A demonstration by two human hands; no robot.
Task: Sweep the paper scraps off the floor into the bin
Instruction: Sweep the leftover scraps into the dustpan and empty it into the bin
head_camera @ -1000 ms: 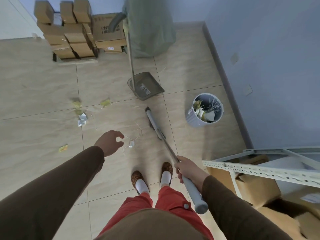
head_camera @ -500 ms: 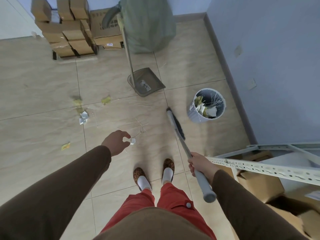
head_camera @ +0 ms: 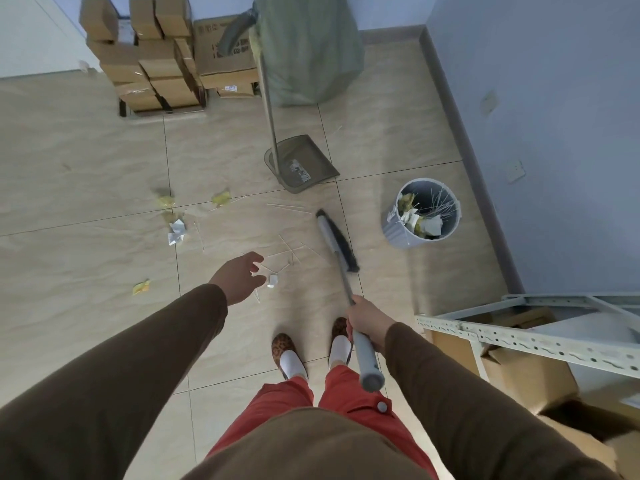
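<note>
My right hand (head_camera: 367, 320) grips the grey handle of a broom (head_camera: 337, 242), whose dark bristle head hangs over the floor left of the bin. The grey bin (head_camera: 394, 230) stands near the right wall, holding paper and thin sticks. My left hand (head_camera: 239, 277) reaches forward with relaxed fingers and holds nothing. Just right of it lies a small white scrap (head_camera: 273, 281). A crumpled white scrap (head_camera: 177, 232) and several yellow scraps (head_camera: 220, 199) lie on the tiles to the left. Thin sticks (head_camera: 289, 252) are scattered in front of my hand.
A long-handled dustpan (head_camera: 301, 166) stands on the floor beyond the broom. Cardboard boxes (head_camera: 149, 57) and a green sack (head_camera: 308, 46) line the far wall. A metal shelf frame (head_camera: 526, 341) with boxes under it crowds the right side by my feet.
The broom head has swung right and then a little forward, towards the bin. My left hand has opened its fingers and shifted slightly right.
</note>
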